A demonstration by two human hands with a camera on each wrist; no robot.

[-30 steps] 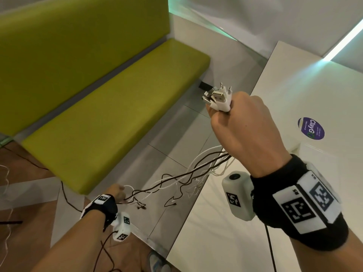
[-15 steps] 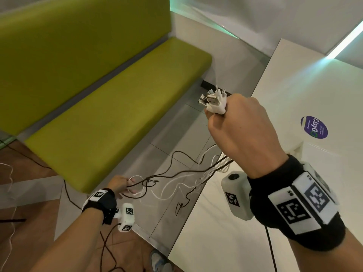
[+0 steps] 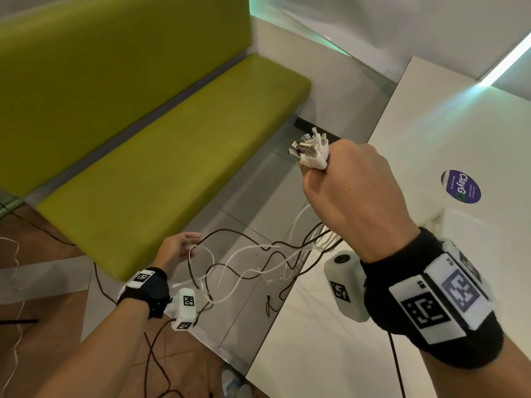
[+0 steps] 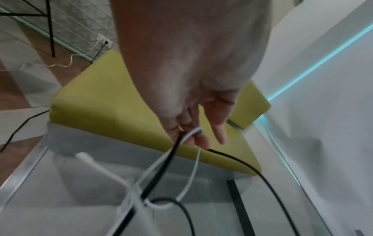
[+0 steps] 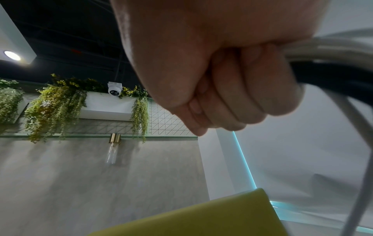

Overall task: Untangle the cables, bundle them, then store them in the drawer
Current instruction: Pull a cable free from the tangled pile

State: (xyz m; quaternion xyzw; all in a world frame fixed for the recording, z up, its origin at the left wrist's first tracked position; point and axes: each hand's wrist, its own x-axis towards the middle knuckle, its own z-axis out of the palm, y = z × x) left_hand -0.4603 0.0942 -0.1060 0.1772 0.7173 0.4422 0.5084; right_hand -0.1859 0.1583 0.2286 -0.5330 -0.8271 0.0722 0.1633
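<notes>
My right hand (image 3: pixel 350 191) is raised over the table edge in a fist around a bunch of black and white cables (image 3: pixel 258 262). Their white and metal plug ends (image 3: pixel 311 152) stick out above the fist. The cables hang from the fist and sag in loose loops down to my left hand (image 3: pixel 181 248), low beside the bench. In the left wrist view, my left hand (image 4: pixel 193 124) has its fingers extended, and a black and a white cable (image 4: pixel 161 167) run between them. In the right wrist view, my right hand (image 5: pixel 232 95) is clenched on the cables (image 5: pixel 333 67). No drawer is in view.
A long green bench (image 3: pixel 161 156) runs along the left. A white table (image 3: pixel 431 139) with a purple round sticker (image 3: pixel 460 186) fills the right. Grey floor tiles (image 3: pixel 258 211) lie between them, under the cables. Other cords trail over the wooden floor to a wall socket (image 4: pixel 105 40).
My left hand has risen and moved right along the cables, and its fingers have spread. The stretched cables have gone slack into loops. My right hand has barely moved.
</notes>
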